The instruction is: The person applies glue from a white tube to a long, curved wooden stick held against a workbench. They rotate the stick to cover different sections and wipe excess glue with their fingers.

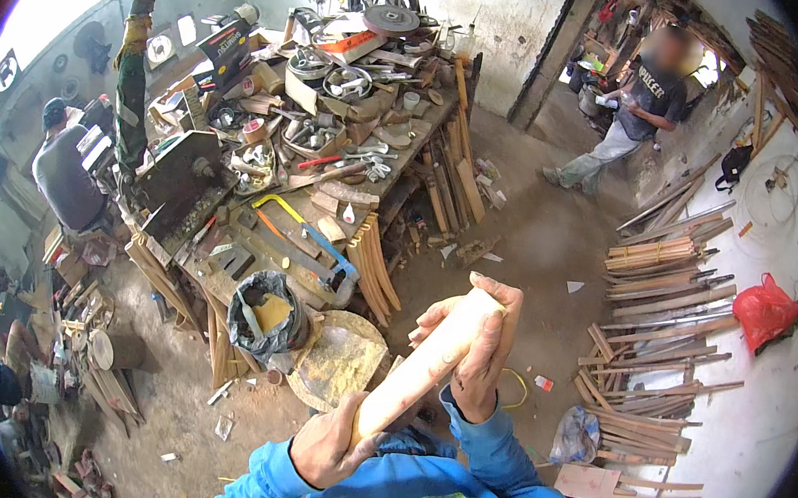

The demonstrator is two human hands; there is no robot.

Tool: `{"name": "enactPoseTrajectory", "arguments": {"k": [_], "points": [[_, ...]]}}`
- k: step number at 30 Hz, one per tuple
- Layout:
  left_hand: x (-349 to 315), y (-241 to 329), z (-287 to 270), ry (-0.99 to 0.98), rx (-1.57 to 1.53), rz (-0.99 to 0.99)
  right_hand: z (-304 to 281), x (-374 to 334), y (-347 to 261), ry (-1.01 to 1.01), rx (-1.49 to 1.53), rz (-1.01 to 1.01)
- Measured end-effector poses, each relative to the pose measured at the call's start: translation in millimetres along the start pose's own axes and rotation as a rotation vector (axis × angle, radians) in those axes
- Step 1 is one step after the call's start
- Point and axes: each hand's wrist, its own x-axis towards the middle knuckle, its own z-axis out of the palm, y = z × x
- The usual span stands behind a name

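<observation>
A pale, thick length of wood (pixel 426 372) slants up and to the right in front of my chest, held in both hands. Around its lower end wraps my left hand (pixel 332 441), its thumb lying along the near side. Higher up, my right hand (pixel 484 348) grips the far end, with fingers showing on both sides of the wood. Below and behind the wood is a round pan (pixel 332 350) with yellowish powder in it. Beside that stands a dark bucket (pixel 279 319) lined with a plastic bag, also holding yellowish material.
A cluttered workbench (pixel 407 168) carries tools, a blue-framed hacksaw (pixel 340 258) and a grinding disc (pixel 392 20). Wood strips (pixel 659 341) are stacked along the right wall near a red bag (pixel 767 313). One person (pixel 638 109) stands at the doorway; another (pixel 70 174) sits at the left.
</observation>
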Motion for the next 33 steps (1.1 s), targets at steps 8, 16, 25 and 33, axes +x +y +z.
{"name": "enactPoseTrajectory", "arguments": {"k": [8, 16, 25, 33], "points": [[15.8, 8.9, 1.7, -0.021, 0.005, 0.184, -7.3, 3.1, 3.4, 0.061, 0.000, 0.025], [56.8, 24.9, 12.4, -0.174, -0.318, -0.040, -18.1, 5.5, 18.6, 0.141, -0.102, 0.145], [87.2, 0.7, 43.7, -0.107, -1.119, -0.209, -53.3, 27.3, 80.5, 0.051, -0.088, 0.159], [115.4, -40.2, 69.9, 0.053, -1.100, -0.219, -73.3, 12.7, 135.8, -0.087, 0.405, 0.654]]}}
